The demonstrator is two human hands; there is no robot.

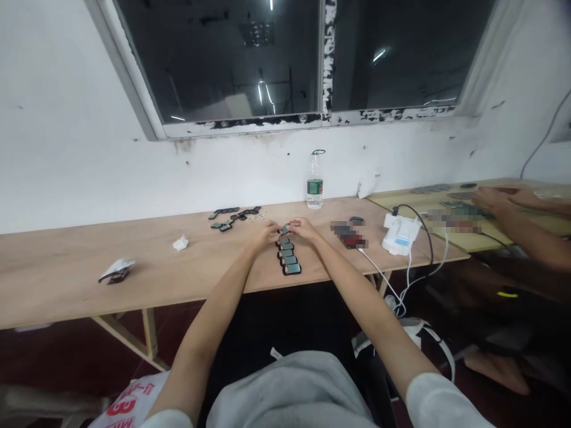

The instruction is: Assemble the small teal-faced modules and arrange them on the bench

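My L hand [266, 232] & R hand [301, 228] were pinched on a small, flat, dark-rimmed greenish rectangular piece [284, 229] btwn them. Nearer me than both hands: a row of black-rimmed, grey-faced rectangular pieces [292, 269]; a low wrist prob. could've skewed it.

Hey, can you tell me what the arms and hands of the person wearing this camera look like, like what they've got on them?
Both the left hand and right hand are ungloved. The forearms are bare, with no watch or bracelet visible. The short, plain sleeves look whitish. The fingers are too small to check for rings.
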